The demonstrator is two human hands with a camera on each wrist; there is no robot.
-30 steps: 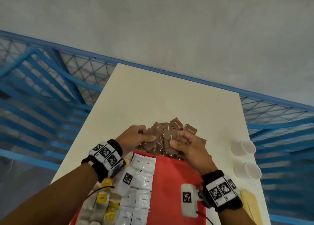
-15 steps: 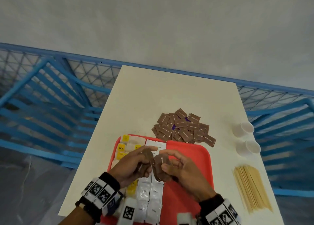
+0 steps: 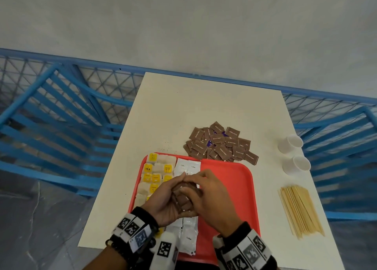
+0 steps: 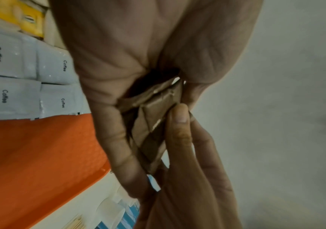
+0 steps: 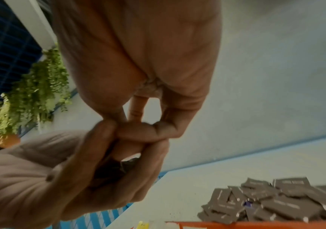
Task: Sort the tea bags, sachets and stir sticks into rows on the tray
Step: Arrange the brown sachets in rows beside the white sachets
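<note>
Squaring up a small stack of brown sachets (image 3: 183, 196) above a red tray (image 3: 230, 180), a person holds the bundle between both hands, the left hand (image 3: 163, 202) cupped beneath with fingers curled round it and the right hand (image 3: 208, 194) pinching it from the other side; in the left wrist view the sachets sit fanned and uneven, which suggests they are being evened out so they can be laid down as a neat row. On the tray's left side, yellow-tagged tea bags (image 3: 155, 173) fill the outermost row and white coffee sachets (image 3: 187, 167) the next, leaving the bare right part of the tray free, probably for the brown ones. A loose heap of brown sachets (image 3: 221, 144) lies on the white table (image 3: 183, 110) just beyond the tray's far edge, close enough for easy reach. Wooden stir sticks (image 3: 299, 210) lie in a bundle to the tray's right, untouched, with two white paper cups (image 3: 293, 153) beyond them.
</note>
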